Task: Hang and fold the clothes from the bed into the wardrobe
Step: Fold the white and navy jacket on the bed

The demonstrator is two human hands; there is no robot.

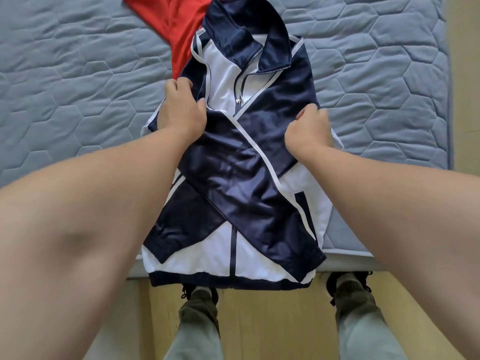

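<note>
Jacket (262,94) slick, soft, light. Left hand (181,110), right hand (309,132) fingers pinching side folds; sleeves (233,167) between fingers may slip.

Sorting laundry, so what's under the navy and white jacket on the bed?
A red garment pokes out from beneath the jacket near its collar, on the quilted mattress. How far it extends underneath is covered.

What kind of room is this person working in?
Most likely a bedroom: a quilted blue mattress fills the view, a navy and white jacket lies on it with sleeves crossed beside a red garment, and pale wooden floor shows by the person's feet.
</note>
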